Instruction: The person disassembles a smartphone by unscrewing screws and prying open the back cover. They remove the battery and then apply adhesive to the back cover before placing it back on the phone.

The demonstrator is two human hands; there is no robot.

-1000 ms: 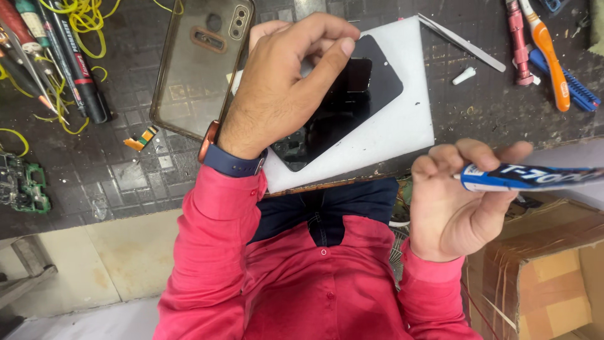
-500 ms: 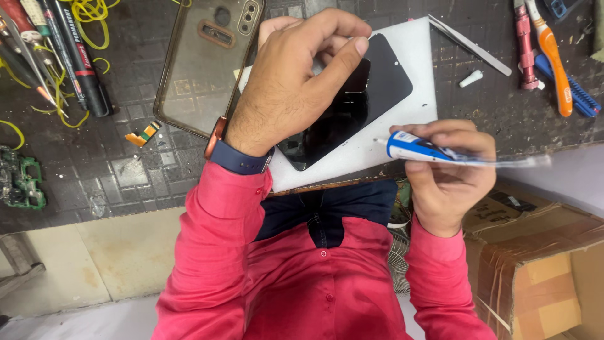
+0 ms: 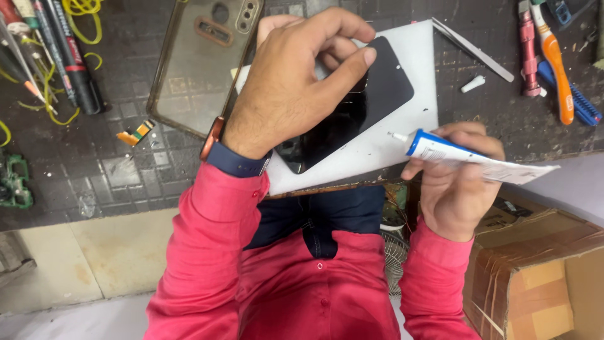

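Observation:
My left hand [image 3: 296,82] grips a black phone [image 3: 358,113] by its edges, with the fingers curled over its upper half; the phone rests on a white board [image 3: 384,148]. Held in my right hand [image 3: 456,182] is a blue and white glue tube [image 3: 465,157], its open white nozzle pointing left just over the board's lower right part. The nozzle tip is a little way from the phone's lower edge. A smartwatch with a dark band sits on my left wrist.
A clear smoky phone case [image 3: 201,63] lies left of the board. Tweezers [image 3: 472,47] and a small white cap [image 3: 473,83] lie to the right, with screwdrivers and a blue brush [image 3: 560,69] beyond. Pens and yellow wire [image 3: 56,56] lie at far left. A cardboard box [image 3: 541,277] stands at lower right.
My right hand has brought the glue tube from the far right up and left to the white board, turning its nozzle toward the phone. My left hand has kept its hold on the phone.

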